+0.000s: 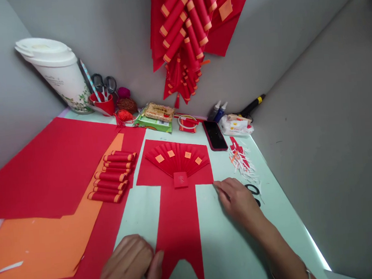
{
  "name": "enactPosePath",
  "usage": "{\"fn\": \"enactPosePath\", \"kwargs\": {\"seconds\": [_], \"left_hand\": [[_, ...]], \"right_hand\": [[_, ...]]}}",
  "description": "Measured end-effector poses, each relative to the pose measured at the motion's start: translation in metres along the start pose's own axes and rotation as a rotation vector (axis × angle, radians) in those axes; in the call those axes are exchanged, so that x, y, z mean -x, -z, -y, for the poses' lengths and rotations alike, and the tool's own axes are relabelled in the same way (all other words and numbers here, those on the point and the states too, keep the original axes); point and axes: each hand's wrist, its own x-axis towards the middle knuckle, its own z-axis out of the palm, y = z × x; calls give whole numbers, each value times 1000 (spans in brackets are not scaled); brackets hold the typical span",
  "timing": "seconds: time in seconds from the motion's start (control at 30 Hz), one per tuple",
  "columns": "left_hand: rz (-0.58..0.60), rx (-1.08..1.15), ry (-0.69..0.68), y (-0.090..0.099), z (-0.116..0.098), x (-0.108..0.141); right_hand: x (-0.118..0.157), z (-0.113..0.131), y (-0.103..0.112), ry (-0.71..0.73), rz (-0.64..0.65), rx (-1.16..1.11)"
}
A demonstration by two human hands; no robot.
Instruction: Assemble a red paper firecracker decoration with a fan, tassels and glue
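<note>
In the head view a red paper cutout (pixel 180 217) with a wide top and a notched tail lies on the table. A pleated red paper fan (pixel 176 156) rests on its upper part, with orange squares on its folds and a small red square (pixel 180 180) at its base. My right hand (pixel 237 197) has thumb and fingers pinched at the lower right corner of the cutout's wide top. My left hand (pixel 128 266) is curled by the tail's left edge, thumb tip over the red paper. Its fingertips are hidden beneath, and nothing shows in it.
Red paper rolls with orange ends (pixel 111 177) lie left, on red sheets (pixel 46 167) and orange paper (pixel 36 250). Black-handled scissors (pixel 252 190), paper scraps (pixel 240 159) and a phone (pixel 215 135) are right. A white cup (pixel 55 76) stands behind; a firecracker decoration (pixel 186 27) hangs above.
</note>
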Motion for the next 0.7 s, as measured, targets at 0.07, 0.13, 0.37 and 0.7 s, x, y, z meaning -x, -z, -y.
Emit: {"fn": "enactPosePath", "kwargs": {"seconds": [0.07, 0.13, 0.37, 0.7], "left_hand": [[10, -11, -2, 0, -1, -2], [7, -15, -8, 0, -1, -2], [36, -231, 57, -1, 9, 0], [196, -647, 72, -17, 25, -18]], "right_hand": [[1, 1, -3, 3, 1, 22], [2, 3, -5, 2, -1, 41], [2, 5, -6, 5, -12, 67], [3, 5, -11, 21, -49, 67]]}}
